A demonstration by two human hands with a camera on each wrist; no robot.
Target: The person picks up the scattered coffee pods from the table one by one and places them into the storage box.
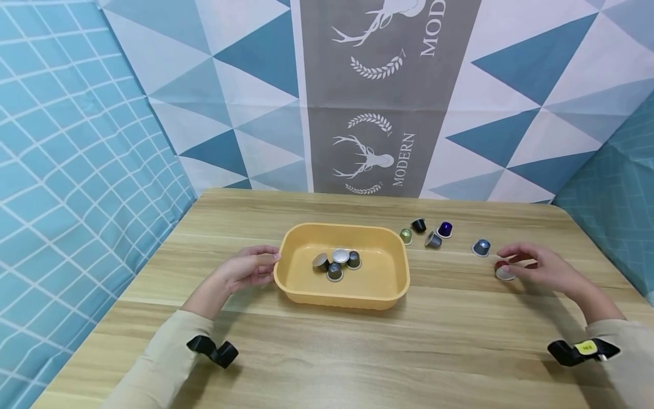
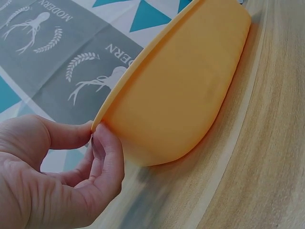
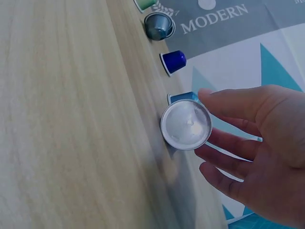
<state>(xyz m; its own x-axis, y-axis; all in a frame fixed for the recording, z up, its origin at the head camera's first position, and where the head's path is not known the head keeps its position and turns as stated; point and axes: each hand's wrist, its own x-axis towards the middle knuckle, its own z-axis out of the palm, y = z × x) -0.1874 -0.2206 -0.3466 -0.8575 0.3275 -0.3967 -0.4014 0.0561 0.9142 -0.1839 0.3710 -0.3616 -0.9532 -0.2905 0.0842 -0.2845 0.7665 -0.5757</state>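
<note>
My left hand point(image 1: 249, 267) pinches the rim of a yellow plastic bin point(image 1: 339, 300) at its left end; the left wrist view shows thumb and fingers point(image 2: 108, 151) on either side of that rim. Inside the bin lie several dark and grey coffee capsules point(image 1: 334, 271), one with its silver lid up. Off to the right, my right hand point(image 1: 546, 271) holds a red coffee capsule point(image 1: 505, 273) between thumb and fingers. Its round silver lid point(image 3: 186, 125) faces the camera in the right wrist view. Just beyond it on the table stands a blue-grey capsule point(image 1: 481, 247).
Right of the bin, near its far corner, are a green capsule point(image 1: 406, 236), a black one point(image 1: 419, 225), a grey one point(image 1: 433, 240) and a dark blue one point(image 1: 445, 229). Patterned cloth point(image 1: 265, 142) hangs behind the wooden table point(image 1: 327, 358).
</note>
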